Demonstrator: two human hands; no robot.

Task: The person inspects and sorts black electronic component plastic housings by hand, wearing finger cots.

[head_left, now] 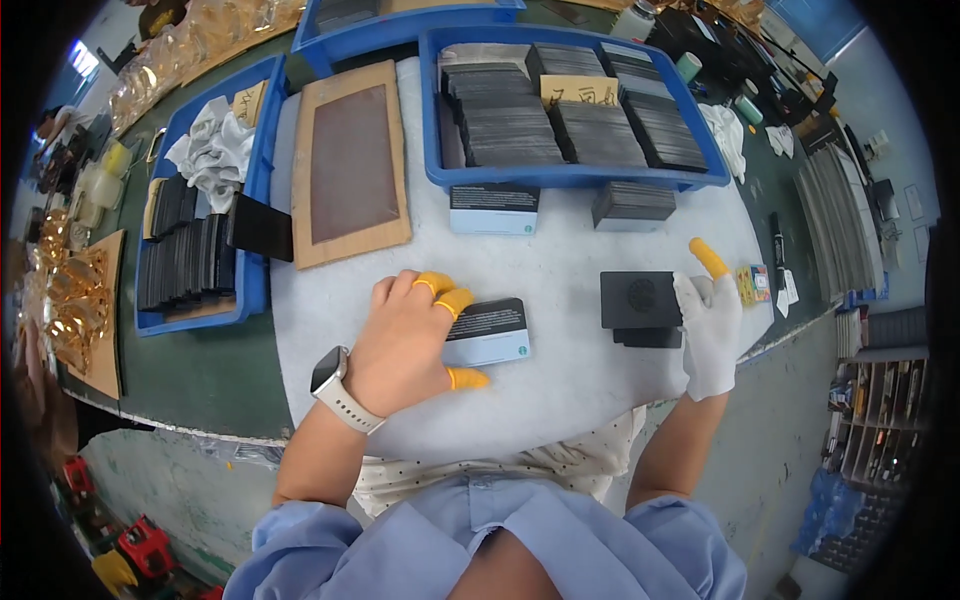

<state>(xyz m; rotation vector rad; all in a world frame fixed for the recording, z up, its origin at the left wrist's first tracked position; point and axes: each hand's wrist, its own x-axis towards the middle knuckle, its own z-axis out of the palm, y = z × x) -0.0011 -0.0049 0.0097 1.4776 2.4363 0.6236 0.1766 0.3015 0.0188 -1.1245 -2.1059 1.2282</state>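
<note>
My left hand [408,335] has yellow finger covers on its thumb and two fingers. Thumb and fingers are apart, around the left end of a small stack of black-and-light-blue cards [500,333] on the white padded cloth. In a white glove with one yellow fingertip cover, my right hand [710,325] grips the right edge of a black card [635,298] bearing a dark round emblem. One finger of that hand points up and away. Below that card another dark card [648,338] partly shows; the glove hides its right end.
Beyond the hands stand a card stack [493,210] and a dark card block [634,207]. A blue tray [570,180] holds rows of cards; another blue tray [262,200] at left has cards and crumpled cloth. A framed brown board [350,165] lies between. A marker [778,240] lies right.
</note>
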